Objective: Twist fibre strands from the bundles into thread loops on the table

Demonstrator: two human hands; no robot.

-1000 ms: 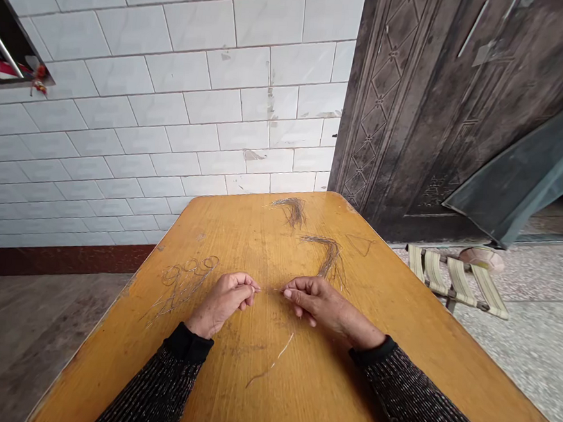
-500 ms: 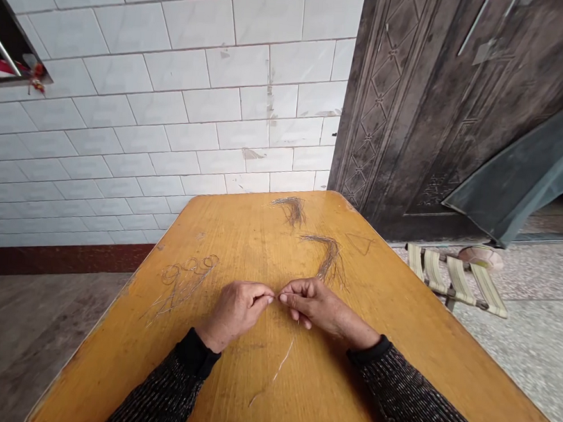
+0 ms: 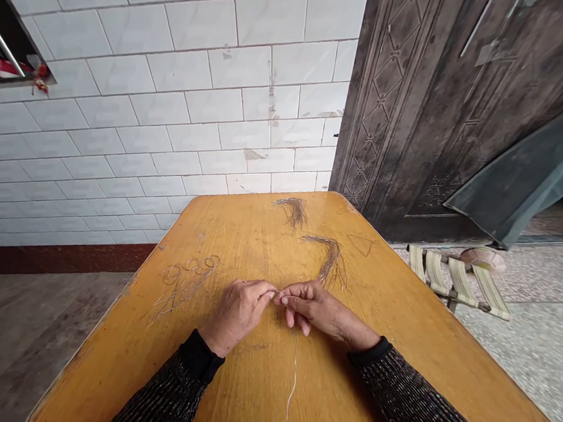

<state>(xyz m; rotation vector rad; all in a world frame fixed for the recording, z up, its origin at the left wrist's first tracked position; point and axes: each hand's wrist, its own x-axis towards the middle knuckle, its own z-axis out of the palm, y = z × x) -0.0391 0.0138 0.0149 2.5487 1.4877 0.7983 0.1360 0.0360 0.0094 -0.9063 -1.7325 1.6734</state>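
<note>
Looks forward and down from 1 camera worn on the head, close over the table (image 3: 245,382) at lower centre, facing the tiled wall (image 3: 172,113) at upper left.

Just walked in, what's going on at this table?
A person's left grip and right grip are close together over a yellow-brown wooden table, pinching a thin silvery metal wire; its loose length trails below the right one. Thin looped metal wires lie to the left, and two dark, bent wire bundles lie further back.

Wire (image 3: 295,374) — shiny metal; tabletop (image 3: 241,234) — smooth wood grain, scuffed; wall tiles (image 3: 200,25) glossy; sleeves (image 3: 166,386) ribbed cloth.
</note>
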